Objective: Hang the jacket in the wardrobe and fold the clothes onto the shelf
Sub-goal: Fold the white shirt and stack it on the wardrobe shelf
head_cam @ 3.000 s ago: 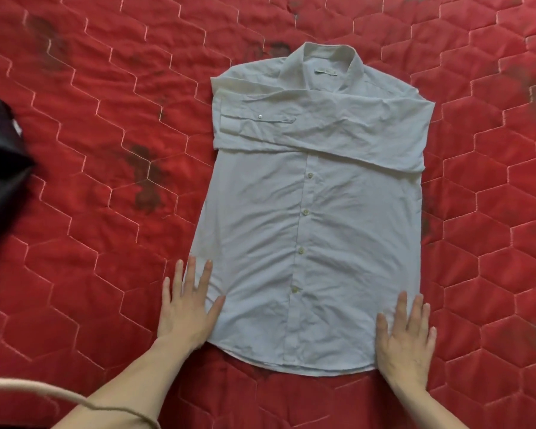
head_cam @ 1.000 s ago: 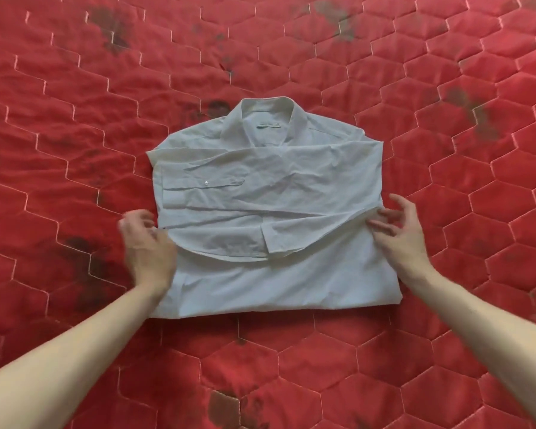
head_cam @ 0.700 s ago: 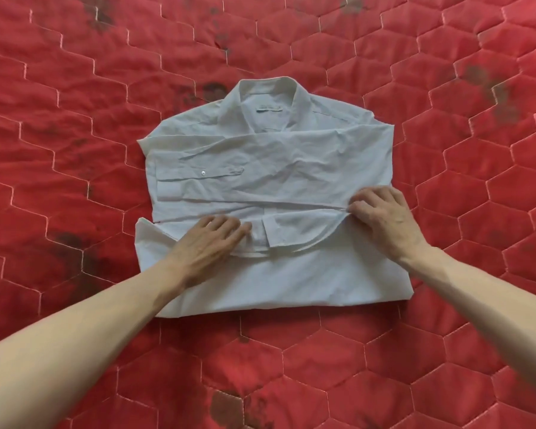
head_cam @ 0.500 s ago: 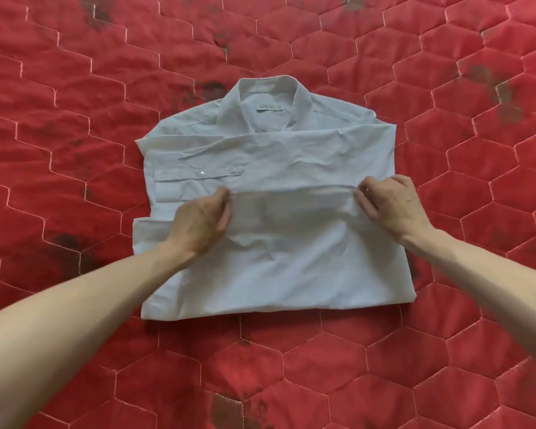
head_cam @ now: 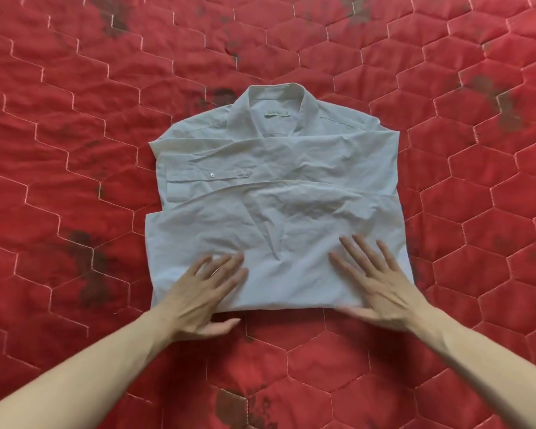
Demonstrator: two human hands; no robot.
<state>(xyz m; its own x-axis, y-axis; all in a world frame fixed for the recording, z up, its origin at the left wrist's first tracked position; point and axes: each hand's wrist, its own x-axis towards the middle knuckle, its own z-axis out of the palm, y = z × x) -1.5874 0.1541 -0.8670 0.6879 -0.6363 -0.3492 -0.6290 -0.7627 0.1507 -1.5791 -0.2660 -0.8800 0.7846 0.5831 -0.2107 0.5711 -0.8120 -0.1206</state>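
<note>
Shirt [head_cam: 276, 218] lies folded on red quilt [head_cam: 75, 150], collar away from person. L hand [head_cam: 206, 292] & R hand [head_cam: 375, 283] flat on near edge, fingers spread, gripping nothing. Risk: lifting w/o support underneath, folded-up hem and sleeves prob slide loose.

Left hand [head_cam: 203, 297] and right hand [head_cam: 376, 287] press flat on the folded shirt [head_cam: 279, 212] on a red quilt [head_cam: 75, 150].

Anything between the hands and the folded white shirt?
Nothing visible. Left hand and right hand both lie flat, fingers spread, directly on the lower part of the folded white button-up shirt, which rests on the red quilted bedcover.
</note>
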